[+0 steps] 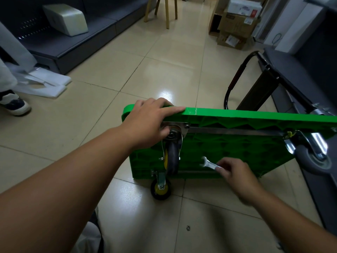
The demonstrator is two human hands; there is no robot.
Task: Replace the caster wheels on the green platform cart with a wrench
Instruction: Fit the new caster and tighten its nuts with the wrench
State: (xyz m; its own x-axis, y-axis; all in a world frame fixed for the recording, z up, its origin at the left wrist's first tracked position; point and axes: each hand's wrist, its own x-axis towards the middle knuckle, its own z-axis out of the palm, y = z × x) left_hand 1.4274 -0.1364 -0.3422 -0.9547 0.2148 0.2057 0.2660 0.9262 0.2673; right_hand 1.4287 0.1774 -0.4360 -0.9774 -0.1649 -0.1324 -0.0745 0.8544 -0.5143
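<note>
The green platform cart (237,143) stands on its side on the tiled floor, its ribbed underside facing me. My left hand (147,121) grips its top edge at the left corner, thumb beside a caster's metal mounting plate. That grey caster wheel (172,157) hangs below the plate. A smaller yellow-hubbed caster (160,189) sits at the bottom corner on the floor. Another grey caster (311,156) is at the right. My right hand (237,178) pinches a silver open-end wrench (209,163), jaw pointing left, in front of the underside.
The cart's black folding handle (235,83) lies behind it. A dark shelf unit (310,88) stands right, another shelf base (73,42) far left. Cardboard boxes (235,24) are stacked at the back. A person's shoe (14,105) and white foam sheets (45,83) lie left. A small washer (188,228) rests on the floor.
</note>
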